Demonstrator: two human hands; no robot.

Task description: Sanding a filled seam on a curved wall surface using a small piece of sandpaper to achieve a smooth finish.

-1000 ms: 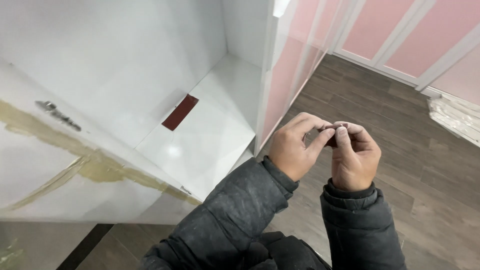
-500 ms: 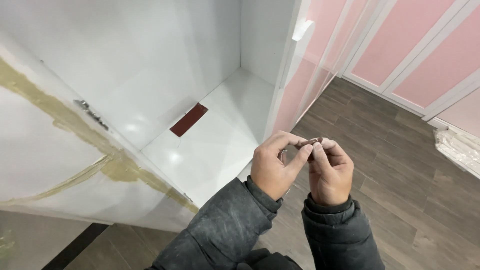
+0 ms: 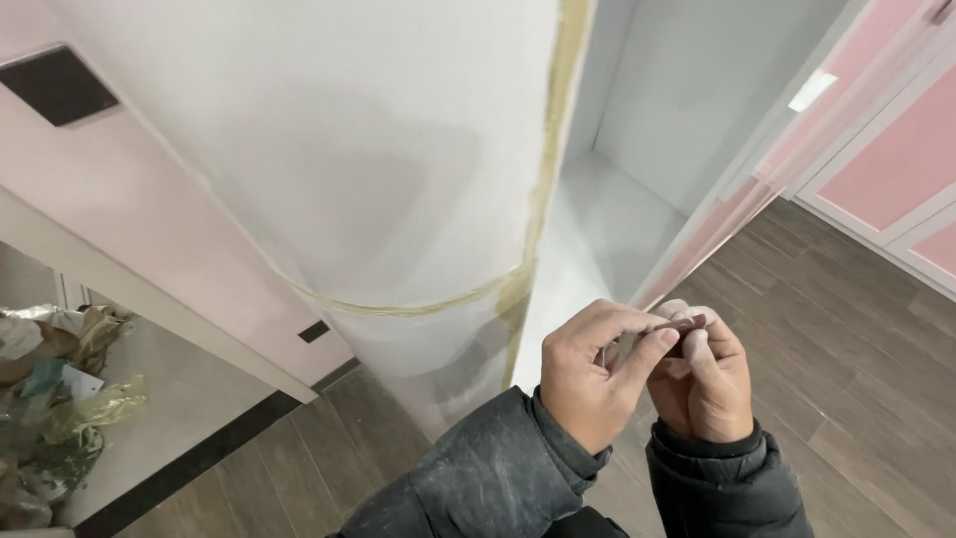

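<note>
Both hands meet low in frame, over the wood-look floor (image 3: pixel 856 329). Left hand (image 3: pixel 595 374) and right hand (image 3: pixel 709 384) are pressed together, fingertips pinched on a small dark reddish-brown piece (image 3: pixel 681 325) held btwn them; only its top edge shows, rest hidden by fingers. Dark jacket sleeves (image 3: pixel 498 478) cover both wrists. Just behind the hands stands a white panel (image 3: pixel 349 169) w/ a yellowish glue line (image 3: pixel 543 189) along its edge, next to an open white cabinet (image 3: pixel 637 199). Pink doors (image 3: pixel 876 159) at right.
</note>
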